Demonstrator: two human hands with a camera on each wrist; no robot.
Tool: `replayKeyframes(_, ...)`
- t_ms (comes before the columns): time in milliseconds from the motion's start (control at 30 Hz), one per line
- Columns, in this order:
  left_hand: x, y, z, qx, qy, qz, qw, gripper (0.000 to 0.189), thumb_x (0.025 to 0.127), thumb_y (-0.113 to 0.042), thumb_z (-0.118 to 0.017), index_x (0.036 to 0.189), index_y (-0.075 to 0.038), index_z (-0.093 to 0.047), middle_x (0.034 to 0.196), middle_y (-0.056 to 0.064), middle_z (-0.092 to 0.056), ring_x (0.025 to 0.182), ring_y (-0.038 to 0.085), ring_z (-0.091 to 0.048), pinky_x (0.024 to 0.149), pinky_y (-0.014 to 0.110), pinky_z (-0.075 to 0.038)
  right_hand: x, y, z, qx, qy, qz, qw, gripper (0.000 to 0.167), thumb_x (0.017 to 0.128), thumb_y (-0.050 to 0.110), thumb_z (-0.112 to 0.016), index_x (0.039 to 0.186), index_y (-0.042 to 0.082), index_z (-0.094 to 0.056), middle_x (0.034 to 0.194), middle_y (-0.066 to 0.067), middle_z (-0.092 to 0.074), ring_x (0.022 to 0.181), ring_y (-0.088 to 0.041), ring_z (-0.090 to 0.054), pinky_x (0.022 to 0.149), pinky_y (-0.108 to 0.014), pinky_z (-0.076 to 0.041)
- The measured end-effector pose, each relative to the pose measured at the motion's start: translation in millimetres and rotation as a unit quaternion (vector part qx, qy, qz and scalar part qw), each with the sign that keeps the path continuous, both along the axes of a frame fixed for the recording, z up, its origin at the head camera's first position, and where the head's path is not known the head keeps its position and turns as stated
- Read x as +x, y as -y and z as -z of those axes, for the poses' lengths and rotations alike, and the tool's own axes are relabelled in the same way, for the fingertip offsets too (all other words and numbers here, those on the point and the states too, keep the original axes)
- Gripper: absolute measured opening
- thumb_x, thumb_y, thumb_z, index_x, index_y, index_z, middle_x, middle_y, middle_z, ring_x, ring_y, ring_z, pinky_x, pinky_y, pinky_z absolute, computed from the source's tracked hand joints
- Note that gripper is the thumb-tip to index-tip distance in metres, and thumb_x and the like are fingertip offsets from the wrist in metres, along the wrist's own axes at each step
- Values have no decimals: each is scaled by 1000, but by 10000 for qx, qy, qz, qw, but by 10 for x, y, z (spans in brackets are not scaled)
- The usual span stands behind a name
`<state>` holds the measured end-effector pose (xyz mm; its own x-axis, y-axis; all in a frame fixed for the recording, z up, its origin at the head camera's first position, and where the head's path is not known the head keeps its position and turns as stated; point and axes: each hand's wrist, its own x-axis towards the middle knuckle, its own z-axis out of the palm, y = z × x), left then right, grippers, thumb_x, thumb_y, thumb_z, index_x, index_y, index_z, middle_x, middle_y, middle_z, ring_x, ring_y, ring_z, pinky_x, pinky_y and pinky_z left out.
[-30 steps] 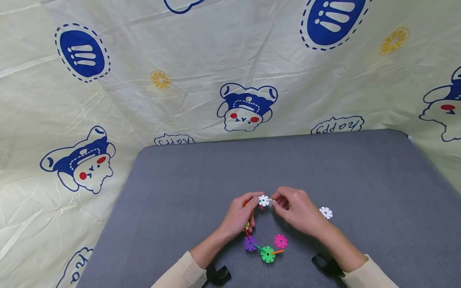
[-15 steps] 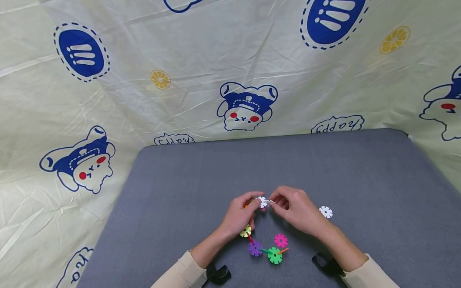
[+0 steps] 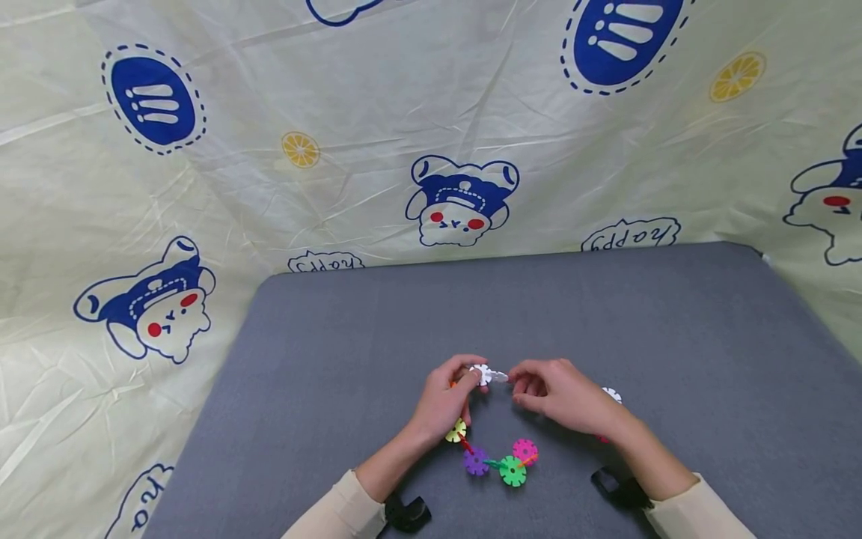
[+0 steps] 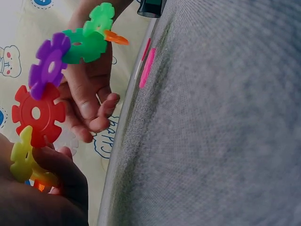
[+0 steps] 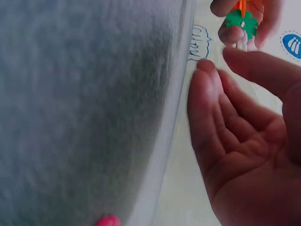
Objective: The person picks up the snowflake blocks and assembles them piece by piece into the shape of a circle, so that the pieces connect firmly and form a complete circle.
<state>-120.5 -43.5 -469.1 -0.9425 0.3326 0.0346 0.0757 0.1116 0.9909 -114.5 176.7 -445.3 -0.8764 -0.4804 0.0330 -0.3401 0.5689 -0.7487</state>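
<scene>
My left hand (image 3: 438, 397) pinches a white notched snowflake disc (image 3: 482, 374) at the top of a chain of interlocked discs. A second white disc (image 3: 500, 377), seen nearly edge-on, sticks out of it to the right. The chain hangs in a curve below the hand: yellow (image 4: 21, 155), red disc (image 4: 37, 113), purple disc (image 4: 49, 66), green disc (image 4: 84, 46), and an orange disc (image 4: 116, 37) at the free end. My right hand (image 3: 566, 393) holds nothing, its fingers loosely bent, fingertips just right of the white disc. A green disc (image 5: 242, 26) shows by the left fingers.
A pink disc (image 3: 525, 451) lies on the grey table (image 3: 364, 337) beside the chain's free end. A loose white disc (image 3: 611, 394) is partly behind the right forearm. Black wrist straps (image 3: 409, 515) sit at both wrists. A printed curtain (image 3: 364, 90) hangs behind the table.
My right hand has let go of the edge-on white disc and drawn slightly right. My left hand has shifted a little left with the chain, whose lower end has swung right.
</scene>
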Motion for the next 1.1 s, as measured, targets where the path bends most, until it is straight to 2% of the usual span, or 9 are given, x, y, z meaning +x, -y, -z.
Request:
replayKeyframes(100, -5, 5, 12, 42, -32, -21, 10000, 27, 97, -21, -56, 118, -6, -63, 81, 9, -66, 35, 19, -46, 35, 25, -39, 1, -41, 9, 179, 122, -456, 9987, 19, 85, 11, -73, 103, 10, -67, 79, 11, -61, 70, -6, -58, 65, -25, -49)
replayKeyframes(233, -5, 6, 11, 65, -20, -9, 10000, 27, 96, -20, -56, 118, -6, -63, 80, 9, -66, 35, 19, -45, 35, 26, -39, 24, -69, 32, 263, 214, -1194, 9923, 20, 82, 14, -76, 100, 19, -69, 81, 7, -59, 70, -8, -54, 63, -24, -46)
replayKeyframes(433, -10, 8, -7, 151, 54, -62, 9999, 28, 96, -19, -56, 119, -5, -63, 80, 10, -66, 35, 17, -44, 34, 25, -38, 68, -93, 44, 504, 361, -1812, 9815, 29, 76, 23, -80, 103, 31, -70, 86, 8, -54, 76, -12, -50, 66, -25, -42)
replayKeyframes(600, -22, 35, -15, 171, 117, -112, 9997, 28, 96, -19, -55, 120, -5, -63, 81, 11, -66, 35, 16, -44, 34, 24, -38, 103, -57, 74, 713, 58, -1879, 9796, 35, 69, 38, -85, 101, 36, -69, 86, 11, -50, 77, -9, -47, 70, -27, -38)
replayKeyframes(767, -28, 43, -12, 138, 108, -110, 9998, 28, 97, -20, -55, 120, -6, -63, 82, 12, -66, 35, 17, -44, 35, 25, -39, 117, -23, 82, 784, -207, -1869, 9790, 29, 67, 36, -86, 90, 37, -68, 85, 13, -48, 75, -7, -45, 70, -25, -37)
replayKeyframes(967, -30, 39, -3, 145, 108, -103, 9998, 28, 96, -20, -56, 119, -5, -63, 82, 13, -66, 35, 16, -44, 34, 26, -39, 112, -30, 57, 814, -19, -1752, 9812, 28, 68, 29, -86, 82, 30, -63, 83, 10, -47, 75, -8, -46, 67, -22, -39)
replayKeyframes(1100, -27, 37, 4, 134, 94, -106, 9998, 28, 96, -20, -55, 119, -4, -63, 81, 11, -66, 34, 16, -44, 34, 26, -39, 94, -32, 50, 755, 137, -1641, 9835, 30, 69, 25, -86, 82, 25, -58, 77, 9, -49, 69, -7, -47, 60, -21, -40)
